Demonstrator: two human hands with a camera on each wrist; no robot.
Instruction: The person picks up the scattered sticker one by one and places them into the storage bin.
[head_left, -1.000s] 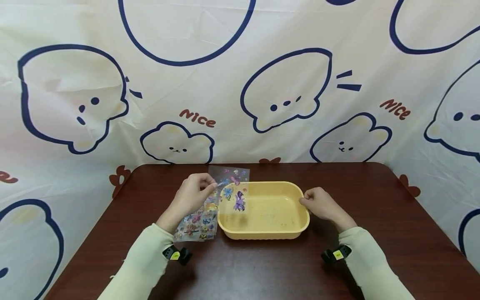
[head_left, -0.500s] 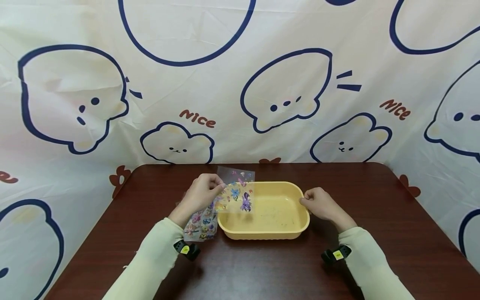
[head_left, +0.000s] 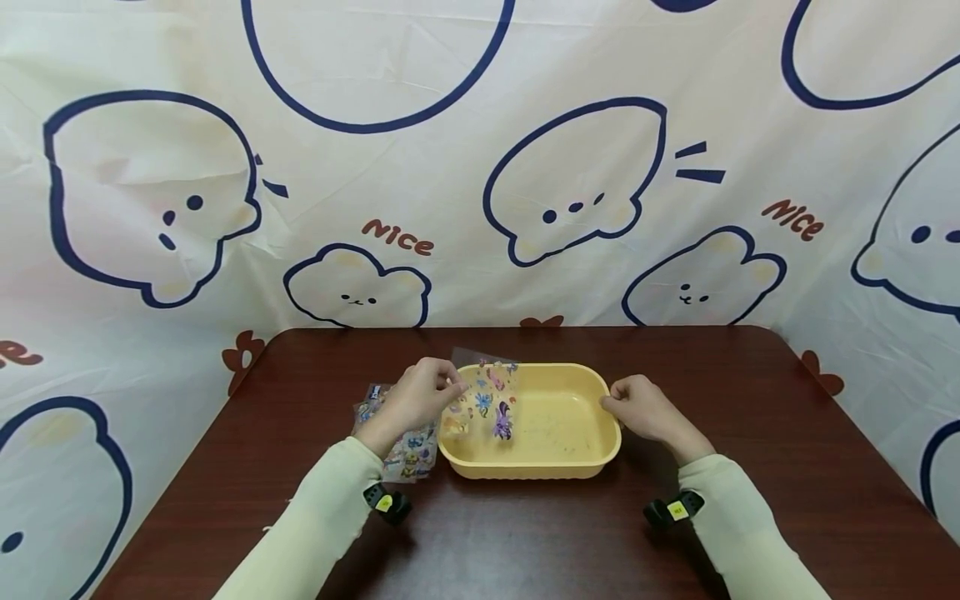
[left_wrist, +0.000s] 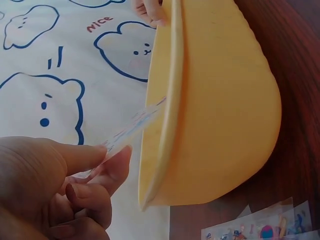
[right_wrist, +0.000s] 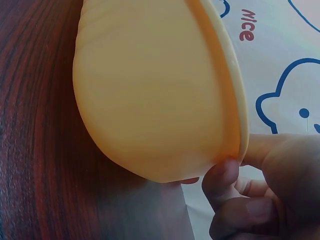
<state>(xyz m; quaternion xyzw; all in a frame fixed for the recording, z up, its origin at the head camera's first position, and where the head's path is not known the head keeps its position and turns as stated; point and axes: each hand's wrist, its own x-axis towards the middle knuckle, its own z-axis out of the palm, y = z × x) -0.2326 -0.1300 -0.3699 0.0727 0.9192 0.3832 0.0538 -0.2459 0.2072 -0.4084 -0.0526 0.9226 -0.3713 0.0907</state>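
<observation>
As the left hand [head_left: 420, 396] slides across toward the dish, the clear sticker sheet [head_left: 486, 400] in its fingertips [left_wrist: 122, 155] travels with it. A second ago much of that sheet hung over the stickers beside the yellow dish [head_left: 570, 417]; now most of it lies across the dish's outline. Taking the dish as a clock face seen from the head, the sheet covers the part toward ten o'clock, and its top edge pokes past the far side near eleven. It is gripped in a pinch and not let go. From the left wrist it tilts, with its far end at the rim [left_wrist: 175, 65]; whether that end dips inside, I cannot tell.

Out at three o'clock, the right hand [head_left: 637, 406] has not shifted: it pinches the rim, apparently to steady the dish. Other sticker sheets [head_left: 412, 458] rest on the dark table [head_left: 525, 542] between eight and nine o'clock, partly hidden under the left forearm and hand.

For the work in hand, I judge this a gain: the held sheet has left the loose ones and is better placed over the dish, though not yet resting in it.
</observation>
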